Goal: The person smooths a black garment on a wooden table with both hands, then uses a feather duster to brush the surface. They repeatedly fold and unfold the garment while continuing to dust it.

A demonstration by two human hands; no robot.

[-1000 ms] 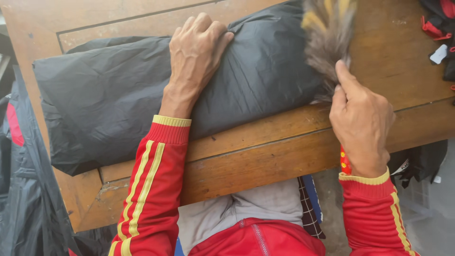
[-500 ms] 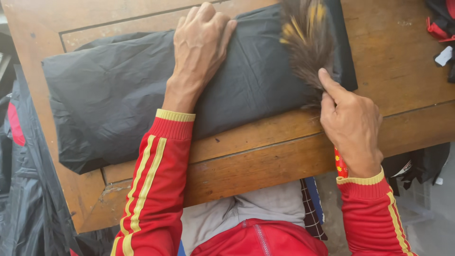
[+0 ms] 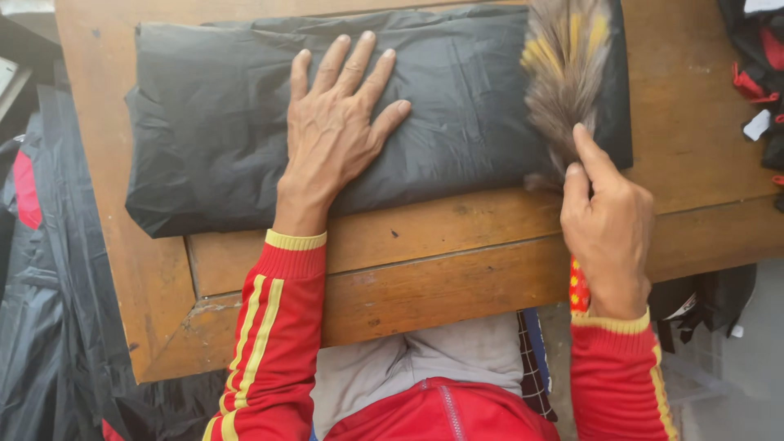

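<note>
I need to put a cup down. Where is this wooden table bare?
Bare wood lies along the wooden table near edge, between the folded black plastic package and the person, and right of the feather duster. The middle is crowded: left hand, right hand.

The left hand (image 3: pixel 339 135) lay flat, palm down, fingers spread and pointing far; its red-sleeved forearm ran near to far; the right hand (image 3: pixel 608 224) stood closed, forefinger stretched far, thumb beside it, wrist bent slightly left.

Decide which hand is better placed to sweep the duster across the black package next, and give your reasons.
Right hand: it already grips the feather duster over the black package. The left hand lies flat, pinning it down.
</note>
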